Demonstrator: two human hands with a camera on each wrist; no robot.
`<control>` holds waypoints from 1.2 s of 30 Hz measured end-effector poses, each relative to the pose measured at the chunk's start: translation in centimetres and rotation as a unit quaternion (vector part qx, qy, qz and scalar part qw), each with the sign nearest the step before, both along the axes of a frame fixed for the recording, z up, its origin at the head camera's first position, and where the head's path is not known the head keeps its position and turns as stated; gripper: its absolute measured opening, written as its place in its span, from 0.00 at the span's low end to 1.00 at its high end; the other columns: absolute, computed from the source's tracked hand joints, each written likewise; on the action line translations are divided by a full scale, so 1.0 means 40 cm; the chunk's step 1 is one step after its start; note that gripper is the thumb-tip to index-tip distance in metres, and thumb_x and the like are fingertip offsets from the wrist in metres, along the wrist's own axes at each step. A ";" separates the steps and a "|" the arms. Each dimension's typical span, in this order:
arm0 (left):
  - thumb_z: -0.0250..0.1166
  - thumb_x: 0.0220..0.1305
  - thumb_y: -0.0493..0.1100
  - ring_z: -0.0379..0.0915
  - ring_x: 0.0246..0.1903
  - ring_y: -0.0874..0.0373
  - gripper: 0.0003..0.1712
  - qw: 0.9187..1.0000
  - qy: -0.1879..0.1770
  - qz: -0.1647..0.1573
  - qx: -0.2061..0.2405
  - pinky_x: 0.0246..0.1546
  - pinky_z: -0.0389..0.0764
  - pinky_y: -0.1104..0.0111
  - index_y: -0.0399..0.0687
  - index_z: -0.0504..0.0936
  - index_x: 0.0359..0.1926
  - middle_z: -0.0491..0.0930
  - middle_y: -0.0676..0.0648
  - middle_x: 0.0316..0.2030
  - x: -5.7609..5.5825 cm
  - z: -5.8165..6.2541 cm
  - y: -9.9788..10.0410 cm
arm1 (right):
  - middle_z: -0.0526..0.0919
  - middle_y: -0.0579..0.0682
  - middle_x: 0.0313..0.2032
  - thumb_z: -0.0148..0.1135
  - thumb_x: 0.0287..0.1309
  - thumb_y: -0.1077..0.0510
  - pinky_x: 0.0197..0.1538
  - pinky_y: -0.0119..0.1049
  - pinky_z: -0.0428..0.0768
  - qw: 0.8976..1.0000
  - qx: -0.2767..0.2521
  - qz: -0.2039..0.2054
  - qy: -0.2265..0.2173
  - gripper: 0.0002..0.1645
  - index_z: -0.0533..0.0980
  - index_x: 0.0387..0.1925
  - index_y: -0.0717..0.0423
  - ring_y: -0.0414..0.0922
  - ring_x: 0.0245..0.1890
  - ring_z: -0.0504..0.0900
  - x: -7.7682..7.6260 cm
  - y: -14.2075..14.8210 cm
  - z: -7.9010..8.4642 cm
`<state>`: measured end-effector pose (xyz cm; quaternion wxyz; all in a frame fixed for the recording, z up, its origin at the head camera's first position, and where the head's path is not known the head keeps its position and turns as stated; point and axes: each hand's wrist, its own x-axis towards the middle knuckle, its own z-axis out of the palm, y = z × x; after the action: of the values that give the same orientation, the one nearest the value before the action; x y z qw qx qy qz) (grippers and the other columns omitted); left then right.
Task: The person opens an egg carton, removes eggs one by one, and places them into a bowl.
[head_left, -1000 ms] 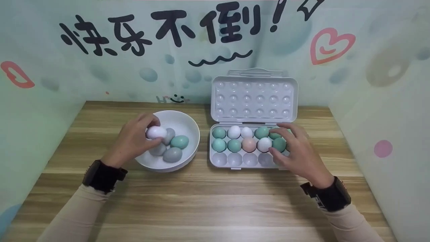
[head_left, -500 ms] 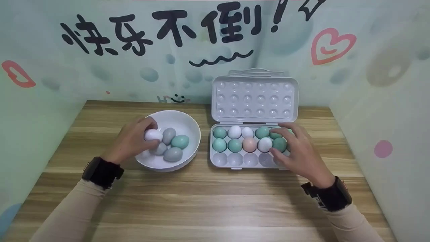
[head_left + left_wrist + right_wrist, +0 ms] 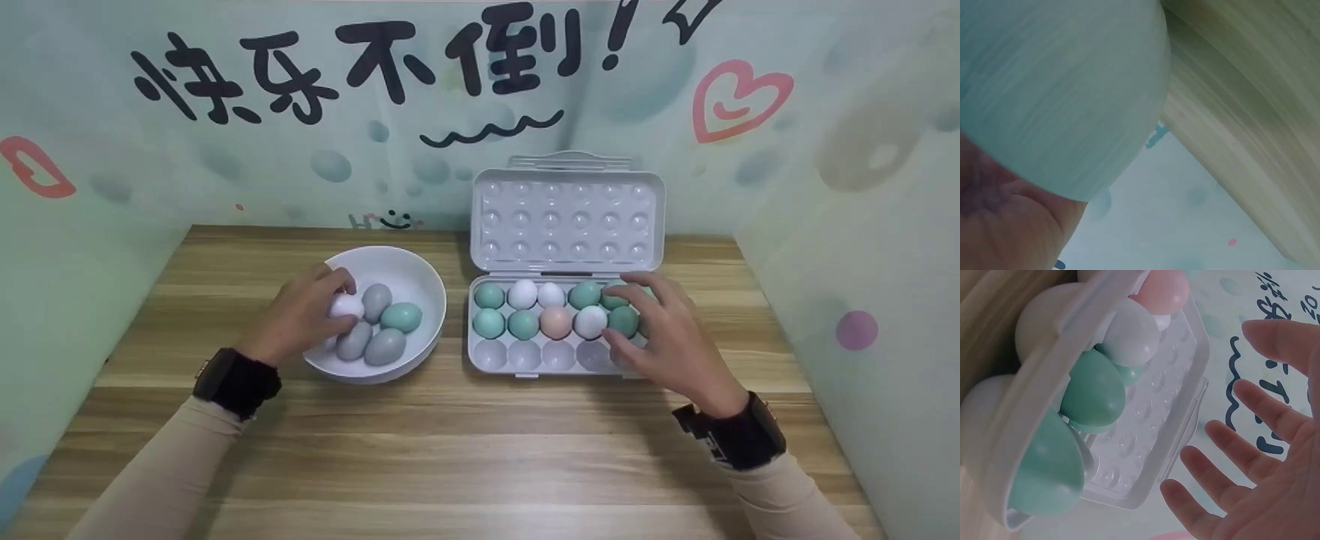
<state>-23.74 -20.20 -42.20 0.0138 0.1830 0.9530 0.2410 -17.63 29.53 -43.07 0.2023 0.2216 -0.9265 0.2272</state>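
Inside the left rim of a white bowl [image 3: 429, 349], my left hand [image 3: 296, 315] pinches a white egg [image 3: 346, 306] between thumb and fingers. Several grey eggs [image 3: 385, 347] and a green egg [image 3: 401, 317] lie beside it in the bowl. My right hand [image 3: 667, 337] hovers over the right end of an egg box [image 3: 567, 271], fingers spread and holding nothing. Its fingertips are nearest a dark green egg [image 3: 622, 322]. In the right wrist view, that hand [image 3: 1264, 467] is apart from the eggs. The left wrist view shows mostly the bowl's outside [image 3: 1067, 90].
The box's lid [image 3: 568, 217] stands raised against the printed backdrop [image 3: 300, 172]. Two rows hold green, white and pink eggs [image 3: 556, 323]; front-row cups [image 3: 524, 355] show bare. A wooden table [image 3: 450, 457] carries both bowl and box, with patterned walls around.
My left hand has lowered the white egg slightly into the bowl. A grey egg beside it has shifted a little and shows more fully. The right hand stays in place.
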 end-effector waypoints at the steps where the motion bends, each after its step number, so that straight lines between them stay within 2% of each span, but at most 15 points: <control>1: 0.74 0.64 0.38 0.72 0.46 0.42 0.18 1.000 -0.005 0.000 -0.006 0.49 0.79 0.51 0.42 0.80 0.53 0.76 0.39 0.47 0.002 0.002 0.001 | 0.76 0.60 0.66 0.79 0.56 0.53 0.68 0.68 0.70 1.000 0.000 0.000 -0.001 0.30 0.81 0.60 0.53 0.62 0.69 0.72 0.000 0.001 0.000; 6: 0.73 0.67 0.39 0.74 0.45 0.42 0.16 0.999 -0.015 -0.009 -0.038 0.49 0.81 0.51 0.43 0.81 0.53 0.78 0.39 0.48 0.009 0.005 0.007 | 0.75 0.60 0.67 0.79 0.56 0.54 0.67 0.68 0.70 1.000 0.004 0.004 -0.006 0.31 0.81 0.61 0.52 0.62 0.69 0.72 -0.001 0.003 -0.003; 14: 0.72 0.65 0.35 0.72 0.38 0.47 0.11 0.998 0.020 -0.033 -0.050 0.41 0.75 0.56 0.42 0.83 0.47 0.77 0.43 0.38 0.013 -0.006 0.014 | 0.75 0.60 0.66 0.80 0.54 0.54 0.63 0.68 0.72 1.000 0.025 0.010 0.004 0.31 0.81 0.60 0.52 0.63 0.67 0.72 -0.003 0.011 -0.014; 21: 0.71 0.66 0.36 0.73 0.39 0.46 0.10 0.998 0.023 -0.030 -0.058 0.43 0.77 0.54 0.42 0.83 0.48 0.78 0.42 0.40 0.025 0.000 0.019 | 0.75 0.61 0.67 0.79 0.54 0.55 0.62 0.68 0.73 0.999 0.032 0.001 -0.014 0.30 0.82 0.59 0.52 0.64 0.65 0.73 0.003 0.027 -0.022; 25: 0.70 0.67 0.35 0.74 0.42 0.45 0.11 0.998 0.032 -0.027 -0.038 0.46 0.80 0.53 0.41 0.84 0.50 0.80 0.40 0.44 0.032 0.013 0.023 | 0.76 0.61 0.65 0.79 0.53 0.57 0.63 0.66 0.74 0.999 0.037 0.001 -0.026 0.30 0.82 0.59 0.55 0.63 0.66 0.72 0.005 0.033 -0.020; 27: 0.70 0.67 0.34 0.75 0.42 0.45 0.11 0.998 0.047 -0.027 -0.021 0.48 0.80 0.53 0.41 0.85 0.50 0.81 0.39 0.44 0.035 0.021 0.028 | 0.76 0.61 0.64 0.80 0.53 0.57 0.63 0.65 0.76 0.999 0.043 0.001 -0.030 0.30 0.83 0.58 0.56 0.62 0.65 0.73 0.006 0.035 -0.019; 31: 0.72 0.65 0.34 0.77 0.42 0.45 0.11 0.995 0.095 -0.035 0.014 0.47 0.81 0.55 0.40 0.86 0.48 0.82 0.40 0.43 0.046 0.041 0.049 | 0.79 0.59 0.58 0.79 0.53 0.58 0.55 0.57 0.78 0.998 0.064 0.008 -0.022 0.26 0.84 0.54 0.57 0.61 0.56 0.77 0.011 0.036 -0.019; 36: 0.75 0.64 0.35 0.78 0.42 0.46 0.11 0.981 0.178 -0.058 0.052 0.45 0.80 0.57 0.40 0.86 0.46 0.82 0.42 0.41 0.064 0.057 0.091 | 0.80 0.56 0.51 0.79 0.52 0.59 0.48 0.52 0.76 0.996 0.085 0.013 -0.006 0.21 0.84 0.48 0.56 0.58 0.47 0.78 0.014 0.036 -0.023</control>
<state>-21.16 -16.56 -39.91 -0.1516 0.2781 0.9143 0.2525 -17.05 30.97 -43.99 0.1740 0.2488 -0.9407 0.1513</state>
